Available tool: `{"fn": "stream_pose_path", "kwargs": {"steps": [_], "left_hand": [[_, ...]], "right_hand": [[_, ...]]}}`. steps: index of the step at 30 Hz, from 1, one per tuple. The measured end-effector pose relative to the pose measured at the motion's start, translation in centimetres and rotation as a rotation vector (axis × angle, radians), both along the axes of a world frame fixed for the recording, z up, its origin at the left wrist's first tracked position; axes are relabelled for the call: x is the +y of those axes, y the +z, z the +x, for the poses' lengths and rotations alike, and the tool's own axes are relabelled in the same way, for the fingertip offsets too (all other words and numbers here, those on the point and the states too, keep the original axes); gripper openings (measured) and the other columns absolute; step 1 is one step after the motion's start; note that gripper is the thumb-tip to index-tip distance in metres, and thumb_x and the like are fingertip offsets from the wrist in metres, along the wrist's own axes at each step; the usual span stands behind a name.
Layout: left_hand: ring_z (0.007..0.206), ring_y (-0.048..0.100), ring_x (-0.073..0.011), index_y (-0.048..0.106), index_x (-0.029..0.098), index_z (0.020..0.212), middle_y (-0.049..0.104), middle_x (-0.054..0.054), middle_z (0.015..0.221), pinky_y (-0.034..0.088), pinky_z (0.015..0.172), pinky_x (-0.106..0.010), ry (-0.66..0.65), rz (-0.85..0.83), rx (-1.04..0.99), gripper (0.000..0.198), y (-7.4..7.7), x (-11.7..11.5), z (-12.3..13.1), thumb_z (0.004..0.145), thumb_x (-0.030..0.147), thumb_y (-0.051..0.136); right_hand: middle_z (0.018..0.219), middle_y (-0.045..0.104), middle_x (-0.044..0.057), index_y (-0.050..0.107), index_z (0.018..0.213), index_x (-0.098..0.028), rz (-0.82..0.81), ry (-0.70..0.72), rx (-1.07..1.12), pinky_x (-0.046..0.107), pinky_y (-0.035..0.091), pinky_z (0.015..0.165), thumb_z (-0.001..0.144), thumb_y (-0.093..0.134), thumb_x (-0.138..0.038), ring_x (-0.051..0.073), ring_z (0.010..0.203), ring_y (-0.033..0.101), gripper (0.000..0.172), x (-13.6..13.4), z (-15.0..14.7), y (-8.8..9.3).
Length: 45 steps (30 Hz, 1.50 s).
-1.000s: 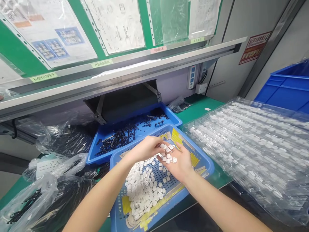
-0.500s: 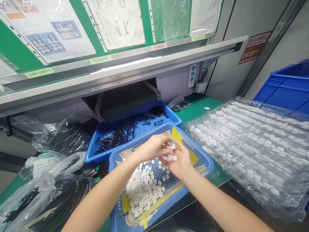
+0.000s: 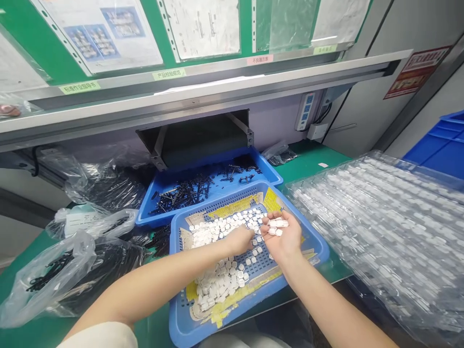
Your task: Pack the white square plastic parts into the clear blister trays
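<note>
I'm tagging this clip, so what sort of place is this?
Likely a factory sorting bench: a blue perforated tray of white parts, stacked clear blister trays, and work-instruction sheets posted above.

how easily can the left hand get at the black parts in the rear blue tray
Probably easily: the left hand is in the near tray among white pieces, and the black parts lie just behind in the open rear tray, nothing between.

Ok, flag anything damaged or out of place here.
The perforated blue tray is patched with torn, peeling yellow tape along its floor edges. Its white pieces lie loose inside, none visibly spilled outside.
</note>
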<state>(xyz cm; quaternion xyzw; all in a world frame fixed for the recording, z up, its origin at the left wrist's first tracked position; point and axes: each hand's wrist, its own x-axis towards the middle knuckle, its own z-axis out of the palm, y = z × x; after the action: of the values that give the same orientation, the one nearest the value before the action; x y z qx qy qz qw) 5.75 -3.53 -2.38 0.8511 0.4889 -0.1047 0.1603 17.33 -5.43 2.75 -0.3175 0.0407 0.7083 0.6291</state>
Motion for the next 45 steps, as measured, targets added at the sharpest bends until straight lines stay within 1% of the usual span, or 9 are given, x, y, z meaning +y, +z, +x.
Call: {"fn": "stream_pose_path", "kwargs": {"steps": [6,15,18,22,26,30,34,40,45], "left_hand": [[0.068,0.054,-0.0192,0.056,0.016,0.064,0.058,-0.004,0.065,0.039,0.057,-0.023,-0.059,-0.093,0.026,0.01,1.5,0.0,0.3,0.059,0.009,0.05],[0.068,0.05,-0.0189,0.05,0.015,0.057,0.053,-0.004,0.062,0.037,0.054,-0.023,0.038,-0.138,-0.073,0.011,1.3,-0.1,0.0,0.052,0.006,0.053],[0.057,0.049,-0.0139,0.049,0.015,0.059,0.051,0.0,0.057,0.035,0.046,-0.02,0.102,-0.168,-0.162,0.007,3.0,1.2,-0.7,0.055,0.011,0.053],[0.06,0.05,-0.0099,0.048,0.016,0.075,0.054,0.002,0.069,0.036,0.046,-0.017,0.105,-0.139,-0.353,0.011,6.0,3.0,-0.9,0.065,0.018,0.046],[0.07,0.051,-0.0108,0.05,0.016,0.077,0.054,0.001,0.077,0.037,0.052,-0.017,0.038,-0.072,-0.482,0.014,8.9,3.3,1.3,0.064,0.02,0.051],[0.077,0.05,-0.0118,0.053,0.016,0.084,0.053,0.0,0.081,0.038,0.064,-0.018,-0.064,0.036,-0.504,0.02,10.5,3.3,3.1,0.066,0.023,0.055],[0.079,0.05,-0.0135,0.052,0.017,0.094,0.053,-0.003,0.089,0.038,0.067,-0.021,-0.01,0.073,-0.37,0.022,8.9,4.0,2.6,0.077,0.022,0.04],[0.073,0.051,-0.0196,0.059,0.018,0.081,0.051,-0.005,0.086,0.039,0.061,-0.027,-0.103,-0.075,-0.16,0.019,3.6,4.3,1.4,0.063,0.023,0.058],[0.077,0.05,-0.0184,0.056,0.016,0.083,0.051,-0.006,0.088,0.038,0.064,-0.025,-0.116,-0.075,-0.128,0.02,3.1,4.3,1.4,0.064,0.014,0.058]], "right_hand": [[0.051,0.047,-0.002,0.042,0.058,-0.014,-0.018,-0.024,-0.079,0.016,0.031,0.034,0.068,0.042,-0.019,0.008,0.044,0.046,0.011,0.2,-0.1,0.0],[0.053,0.049,-0.003,0.044,0.061,-0.015,-0.038,-0.039,-0.135,0.016,0.033,0.036,0.067,0.042,-0.017,0.008,0.046,0.049,0.007,0.5,0.4,-0.4],[0.056,0.052,-0.003,0.047,0.066,-0.016,-0.089,-0.063,-0.176,0.017,0.038,0.04,0.068,0.042,-0.017,0.008,0.05,0.052,0.006,0.5,0.4,0.1],[0.061,0.056,0.0,0.05,0.073,-0.016,-0.083,0.005,-0.157,0.021,0.045,0.049,0.07,0.039,-0.019,0.01,0.057,0.055,0.011,0.5,0.1,0.5],[0.067,0.058,0.002,0.051,0.077,-0.015,0.111,0.116,-0.098,0.028,0.048,0.054,0.073,0.036,-0.023,0.012,0.059,0.056,0.018,1.0,0.3,-0.1],[0.073,0.058,0.004,0.05,0.079,-0.014,0.158,0.084,-0.088,0.026,0.048,0.053,0.075,0.035,-0.024,0.012,0.064,0.057,0.018,1.7,2.1,-1.1],[0.073,0.056,0.006,0.048,0.084,-0.013,0.032,-0.007,-0.085,0.025,0.05,0.057,0.077,0.034,-0.02,0.013,0.071,0.057,0.017,1.6,4.4,-0.4],[0.064,0.052,0.004,0.048,0.078,-0.013,-0.012,0.021,-0.074,0.012,0.041,0.036,0.076,0.034,-0.018,0.007,0.054,0.053,0.015,0.7,4.9,2.3],[0.057,0.049,0.0,0.048,0.076,-0.013,-0.008,0.12,-0.131,0.007,0.031,0.029,0.072,0.039,-0.013,0.004,0.045,0.048,0.009,0.6,4.4,2.2]]}}
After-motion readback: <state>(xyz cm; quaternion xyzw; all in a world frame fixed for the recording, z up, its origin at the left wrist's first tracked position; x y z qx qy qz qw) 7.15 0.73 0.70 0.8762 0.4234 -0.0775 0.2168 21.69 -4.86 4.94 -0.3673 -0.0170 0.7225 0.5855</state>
